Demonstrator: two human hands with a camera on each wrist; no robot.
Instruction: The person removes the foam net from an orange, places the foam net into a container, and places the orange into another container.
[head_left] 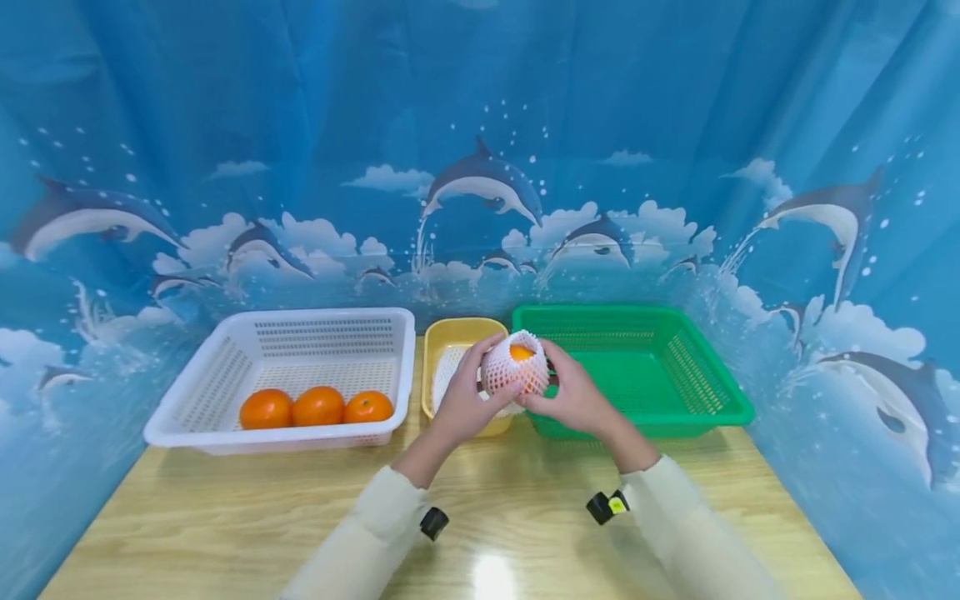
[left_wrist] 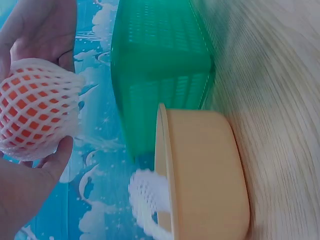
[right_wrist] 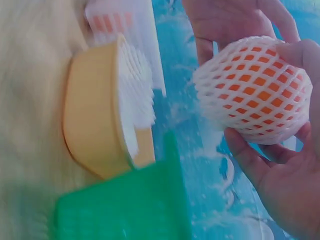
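Observation:
Both hands hold one orange [head_left: 521, 353] inside a white foam net sleeve [head_left: 516, 372], raised above the yellow bin. My left hand [head_left: 467, 398] grips it from the left, and my right hand [head_left: 572, 393] grips its right side. In the left wrist view the netting [left_wrist: 37, 107] covers most of the fruit, with orange skin showing through the diamond-shaped holes. The right wrist view shows the fingers of both hands curled about the netted orange [right_wrist: 260, 92]. In the head view, the top of the fruit shows through the sleeve's open end.
A white basket [head_left: 180, 367] on the left holds three oranges [head_left: 318, 407] in a row. In the middle, a yellow bin [head_left: 465, 327] contains white foam nets [head_left: 446, 367]. On the right stands a green basket [head_left: 637, 392]. A dolphin-print curtain [head_left: 480, 100] hangs behind the wooden table [head_left: 247, 500].

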